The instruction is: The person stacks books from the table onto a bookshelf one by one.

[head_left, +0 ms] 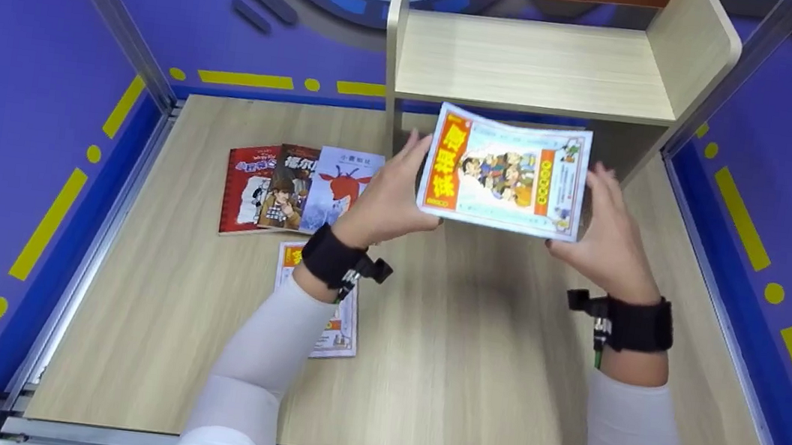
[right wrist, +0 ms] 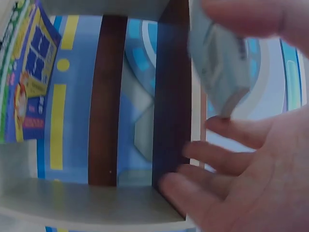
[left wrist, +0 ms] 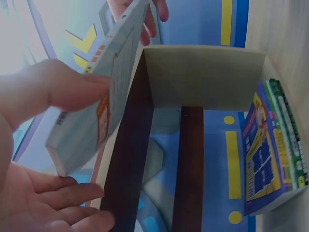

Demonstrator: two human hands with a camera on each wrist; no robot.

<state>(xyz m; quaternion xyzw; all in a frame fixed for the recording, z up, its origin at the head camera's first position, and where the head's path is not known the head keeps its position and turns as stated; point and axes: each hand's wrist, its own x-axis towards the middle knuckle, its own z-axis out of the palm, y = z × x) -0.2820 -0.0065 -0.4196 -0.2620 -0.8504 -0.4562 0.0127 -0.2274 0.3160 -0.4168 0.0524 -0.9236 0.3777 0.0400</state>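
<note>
Two hands on one book (head_left: 504,175), and it's up in the air, over the bench and right in front of the shelf! Cover facing up at the head camera, crowd of cartoon figures on show. The left hand (head_left: 387,202) takes the left edge, thumb on one face, the other fingers loosely spread below and behind. Across from it, the right hand (head_left: 612,245) pinches the right edge between thumb and fingers, the lower fingers fanned away.

This looks like the carrying step, the shelving itself not yet done. The next move, I'd say, calls for lining the book up with a level of the shelf (head_left: 536,62), sliding it in without clipping the board, then freeing both hands. Which level? I can't tell from here.

Down low in the shelf sit a few books, a blue-and-yellow book (left wrist: 263,154) showing its cover. And out on the bench (head_left: 419,407), left side: a red book (head_left: 245,192), a brown book (head_left: 286,198) and a deer book (head_left: 338,170), overlapping in a row. Nearer, partly behind the left wrist, a lookalike (head_left: 340,340) lies flat.
</note>
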